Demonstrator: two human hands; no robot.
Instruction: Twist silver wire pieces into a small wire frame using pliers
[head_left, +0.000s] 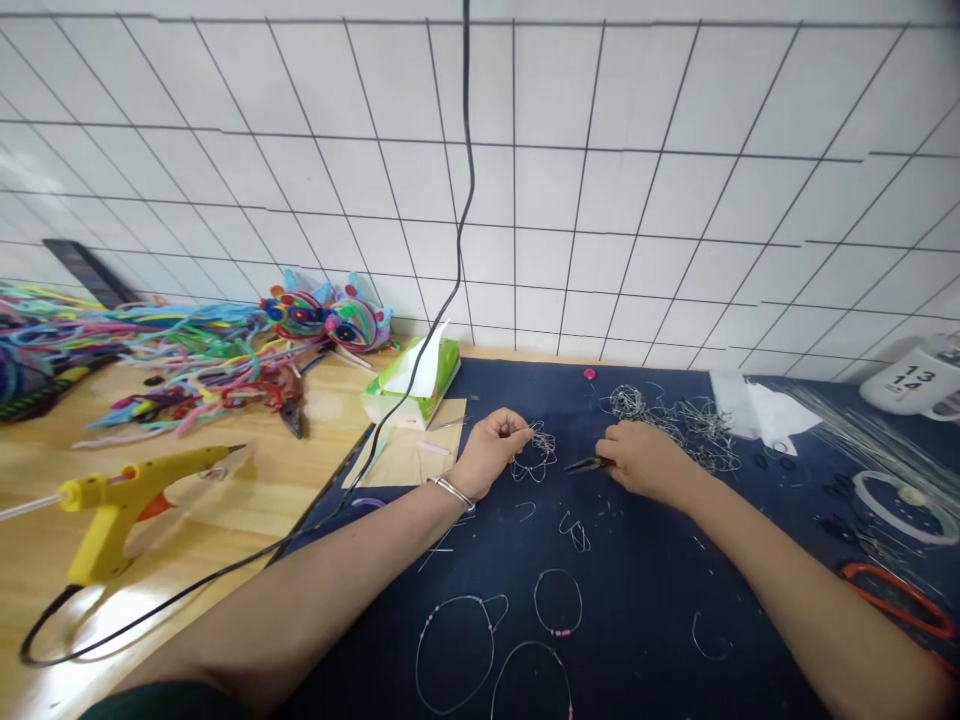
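Two hands [495,447] [646,455], one glue gun [124,500], one tissue box [441,382], one mug [910,380], two ornaments [358,325] and three foreground beaded rings [561,632] appear.

shiny metal wirework [541,441], smooth matt cloth [637,610], glossy wooden tabletop [281,480]

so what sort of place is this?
Likely a craft workspace: pliers in the right hand, tangled wire near it, and a yellow glue gun off to the left.
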